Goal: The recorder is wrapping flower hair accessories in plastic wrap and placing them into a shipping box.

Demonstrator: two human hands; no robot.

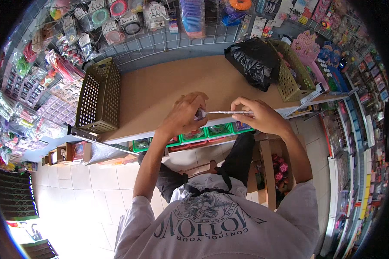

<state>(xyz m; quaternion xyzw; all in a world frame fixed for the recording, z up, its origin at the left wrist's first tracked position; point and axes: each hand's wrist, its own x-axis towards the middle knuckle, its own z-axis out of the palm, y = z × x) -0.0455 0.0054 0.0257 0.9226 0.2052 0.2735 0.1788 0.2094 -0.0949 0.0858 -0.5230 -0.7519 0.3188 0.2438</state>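
Above the front edge of a brown shelf board [168,81], my left hand [186,113] is closed around a small dark item in clear plastic [200,114]. A thin, twisted whitish strip [222,112], perhaps rolled plastic, runs from that item across to the right. Its other end is pinched between the thumb and fingers of my right hand [257,115]. What the small item is cannot be made out, since my left fingers cover part of it.
An olive perforated basket [110,97] stands on the board's left. To the right, a black plastic bag [254,61] leans by a filled olive basket [291,74]. Packaged accessories hang on a wire grid [142,45] behind. Green trays [193,136] sit below the board's edge.
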